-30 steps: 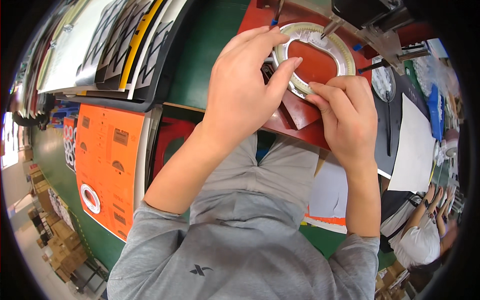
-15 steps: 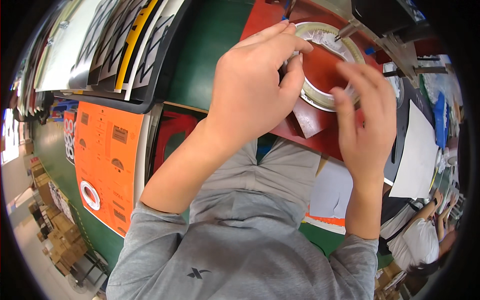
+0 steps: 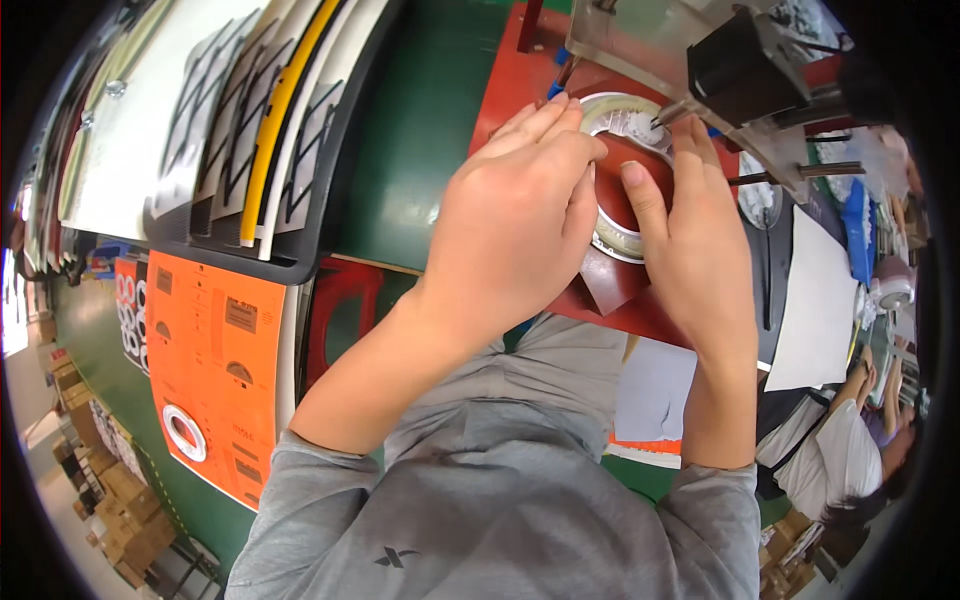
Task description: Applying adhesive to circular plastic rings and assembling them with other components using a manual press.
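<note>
An orange sheet (image 3: 205, 370) with black printed patches and a white ring lies at the left, below a black tray (image 3: 230, 130) of white, black-patterned and yellow strips. A white sheet (image 3: 815, 300) lies at the right.

On the red pad (image 3: 520, 70) sits a pale ring (image 3: 625, 165) under a clear-plastic machine (image 3: 700, 50). The left hand (image 3: 515, 215) lies flat over the ring's left side, fingers together and only slightly curled, pressing on it. The right hand (image 3: 695, 240) rests on its right side, thumb stretched into the red centre, fingers straight along the rim.
</note>
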Demonstrator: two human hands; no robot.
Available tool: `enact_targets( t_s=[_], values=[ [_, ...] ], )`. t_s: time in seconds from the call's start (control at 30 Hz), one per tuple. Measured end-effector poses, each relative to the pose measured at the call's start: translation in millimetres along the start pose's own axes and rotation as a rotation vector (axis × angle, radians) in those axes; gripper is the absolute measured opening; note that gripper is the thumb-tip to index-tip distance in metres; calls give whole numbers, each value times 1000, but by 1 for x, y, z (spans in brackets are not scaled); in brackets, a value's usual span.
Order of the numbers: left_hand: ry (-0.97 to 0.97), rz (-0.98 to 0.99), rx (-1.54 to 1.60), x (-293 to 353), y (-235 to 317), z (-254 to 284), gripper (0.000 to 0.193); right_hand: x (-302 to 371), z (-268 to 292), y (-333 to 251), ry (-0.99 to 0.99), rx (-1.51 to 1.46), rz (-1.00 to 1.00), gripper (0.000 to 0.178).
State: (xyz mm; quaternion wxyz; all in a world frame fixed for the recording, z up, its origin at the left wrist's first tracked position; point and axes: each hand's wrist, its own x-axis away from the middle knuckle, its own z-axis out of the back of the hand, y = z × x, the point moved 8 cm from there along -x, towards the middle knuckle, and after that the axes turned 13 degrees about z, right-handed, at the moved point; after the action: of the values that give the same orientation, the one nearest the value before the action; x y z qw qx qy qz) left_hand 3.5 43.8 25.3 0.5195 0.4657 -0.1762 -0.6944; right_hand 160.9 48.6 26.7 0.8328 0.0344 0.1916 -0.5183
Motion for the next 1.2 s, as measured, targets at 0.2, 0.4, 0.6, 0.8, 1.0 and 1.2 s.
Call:
enact_targets(
  t_s=[0.2, 0.4, 0.6, 0.8, 1.0, 1.2],
  values=[
    [2, 45, 28, -7, -5, -5, 20, -12, -3, 8, 18, -76, 27, 65],
    [-11, 72, 24, 0, -7, 3, 37, 27, 30, -13, 332, -214, 112, 42],
    [-21, 154, -53, -13, -5, 9, 38, 48, 183, -35, 1124, 174, 408, 51],
    [-143, 262, -229, -34, -22, -15, 37, -31, 236, -24, 989, 253, 915, 38],
    [-316, 382, -209, -58, -10, -4, 32, -133, 335, 30, 803, 410, 790, 22],
    [-616, 677, 349, -28, -44, -10, 26, -187, 275, 58, 420, -873, 38, 28]
  ],
)
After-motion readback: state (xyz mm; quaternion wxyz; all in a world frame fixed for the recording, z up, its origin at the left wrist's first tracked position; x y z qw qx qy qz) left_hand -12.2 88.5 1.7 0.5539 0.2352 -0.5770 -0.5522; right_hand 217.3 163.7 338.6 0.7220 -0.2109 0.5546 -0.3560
